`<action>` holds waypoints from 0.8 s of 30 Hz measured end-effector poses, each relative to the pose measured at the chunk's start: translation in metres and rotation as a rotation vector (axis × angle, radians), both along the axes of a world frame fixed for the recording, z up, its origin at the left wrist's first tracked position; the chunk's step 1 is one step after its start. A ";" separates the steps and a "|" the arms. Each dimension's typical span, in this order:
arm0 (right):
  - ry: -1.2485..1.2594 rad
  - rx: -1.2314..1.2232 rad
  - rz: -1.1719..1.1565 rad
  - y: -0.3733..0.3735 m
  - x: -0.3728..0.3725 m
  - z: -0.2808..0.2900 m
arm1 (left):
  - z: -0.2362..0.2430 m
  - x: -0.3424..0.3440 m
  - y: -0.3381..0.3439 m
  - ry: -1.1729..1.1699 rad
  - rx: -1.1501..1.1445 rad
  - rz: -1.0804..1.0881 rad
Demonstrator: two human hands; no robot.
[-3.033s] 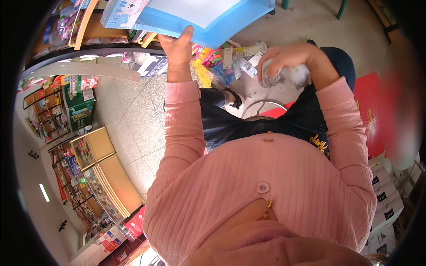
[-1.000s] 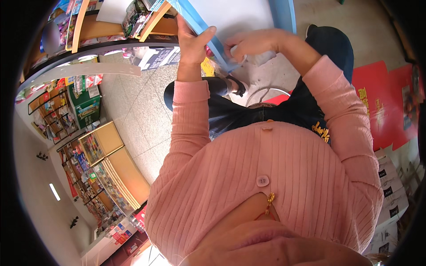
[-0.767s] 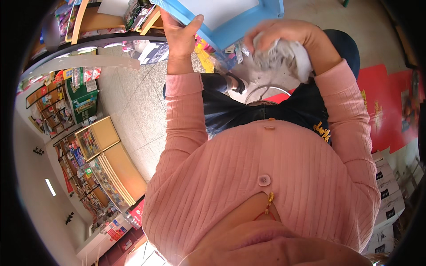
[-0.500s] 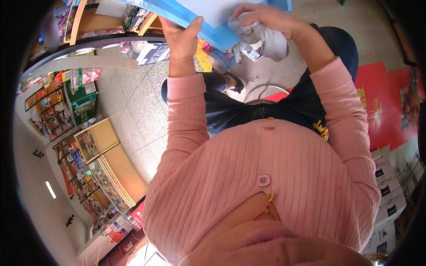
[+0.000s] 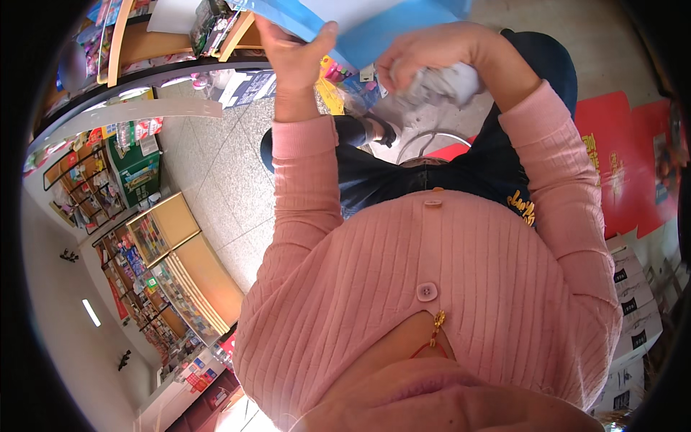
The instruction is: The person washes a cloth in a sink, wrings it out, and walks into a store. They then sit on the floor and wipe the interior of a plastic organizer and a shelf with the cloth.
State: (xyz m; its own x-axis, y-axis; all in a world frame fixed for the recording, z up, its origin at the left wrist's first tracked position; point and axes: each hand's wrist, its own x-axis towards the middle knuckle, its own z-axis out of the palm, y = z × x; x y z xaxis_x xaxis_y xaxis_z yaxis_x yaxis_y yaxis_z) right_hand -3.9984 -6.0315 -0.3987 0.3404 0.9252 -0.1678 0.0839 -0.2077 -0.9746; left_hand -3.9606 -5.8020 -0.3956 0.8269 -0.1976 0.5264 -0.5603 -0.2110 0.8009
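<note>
Here the blue tray (image 5: 374, 25) sits at the far edge of the view, tilted, its pale inside face turned toward the person and its blue rim running down to the left. The left hand (image 5: 291, 54) grips that rim, thumb up along one side and fingers wrapped over the other, so the fingers are closed on the tray. Just to the right, the right hand (image 5: 425, 61) is curled narrow around a crumpled grey-white cloth (image 5: 439, 90), which bunches out below the palm and lies against or just beside the tray's lower edge; whether it touches cannot be told.

As a judgement, the step in hand looks like wiping the tray with the cloth. To do it well, the left hand should keep its hold firm near the rim so the tray does not swing, while the right hand presses the cloth flat rather than balled, working along the edge and into the corners. Turning the tray a little toward the light would let smears show.

Beyond the hands, colourful small packets (image 5: 338, 75) lie under the tray. Nearer, the pink ribbed cardigan (image 5: 432, 288) fills the middle of the view over dark jeans (image 5: 403, 180). To the left are a tiled floor (image 5: 216, 180) and shelves of goods (image 5: 144, 245); to the right, a red poster (image 5: 626, 158) and stacked cartons (image 5: 633, 309).
</note>
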 end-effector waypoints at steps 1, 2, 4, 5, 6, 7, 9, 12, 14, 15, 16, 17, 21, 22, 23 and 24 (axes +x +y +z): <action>0.008 0.053 -0.106 -0.005 0.001 -0.007 | 0.005 0.003 0.003 0.045 0.045 0.010; 0.016 0.107 -0.211 -0.009 0.000 -0.014 | 0.010 0.006 0.007 0.090 0.092 0.021; 0.100 0.229 -0.422 -0.009 -0.001 -0.016 | 0.017 0.005 0.004 0.062 0.093 -0.015; 0.178 0.297 -0.528 -0.004 -0.003 -0.010 | 0.014 0.002 0.001 0.066 0.016 -0.018; 0.256 0.365 -0.633 0.000 -0.004 -0.006 | 0.011 -0.001 -0.001 0.071 -0.061 -0.022; 0.134 0.321 -0.680 0.001 -0.004 -0.013 | 0.001 0.001 -0.007 0.082 -0.151 -0.056; -0.102 0.251 -0.712 0.016 0.000 -0.030 | -0.005 0.004 0.002 0.145 -0.138 -0.130; -0.127 0.159 -0.744 0.039 -0.011 -0.031 | -0.009 -0.003 -0.004 -0.003 -0.078 -0.131; -0.149 0.175 -0.787 0.043 -0.011 -0.034 | 0.010 0.001 -0.007 -0.466 0.440 -0.061; -0.150 0.189 -0.804 0.043 -0.009 -0.035 | 0.005 0.002 -0.005 -0.275 0.276 -0.062; -0.150 0.209 -0.807 0.045 -0.008 -0.033 | 0.001 0.000 -0.003 -0.084 0.118 -0.049; -0.106 0.189 -0.704 0.042 -0.006 -0.029 | -0.001 -0.001 0.000 0.105 -0.042 -0.036; 0.031 0.002 -0.179 0.009 0.005 -0.005 | -0.001 0.005 0.007 0.045 -0.023 -0.047; 0.055 -0.069 -0.005 0.006 0.006 -0.001 | 0.005 0.009 0.011 0.053 0.031 -0.011; 0.053 0.034 -0.100 0.001 0.003 0.000 | 0.009 0.011 0.013 0.061 0.086 0.027; 0.051 0.137 -0.194 -0.006 -0.003 0.000 | 0.007 0.010 0.009 0.146 -0.114 0.066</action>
